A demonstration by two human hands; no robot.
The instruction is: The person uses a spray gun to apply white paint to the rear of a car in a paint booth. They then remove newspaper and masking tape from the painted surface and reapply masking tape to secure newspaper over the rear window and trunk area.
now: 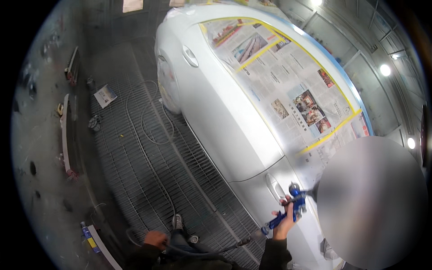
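At the left, the dark, paint-flecked wall (42, 135) bounds a broad strip of grated floor (121, 157), which gives room between wall and car; a white printed sheet (105, 96) and a loosely looped thin hose (142, 110) lie on it. Low in the view, the left hand (156, 240) is curled beside a thicker dark hose (225, 247); whether it grips that hose I cannot tell. The hose crosses before the person to the spray gun (295, 198), blue with dark fittings. The right hand (284, 222) is closed around its handle, the gun upright near the car's door handle (273, 186). The pale car body (225, 117) turns greyer past the curved door seam; its lower edge runs diagonally along the grating. Newspaper (270, 90) edged with yellow tape (257, 58) covers the windows. Right of the gun, a round blurred patch hides the space, so the room there cannot be judged.
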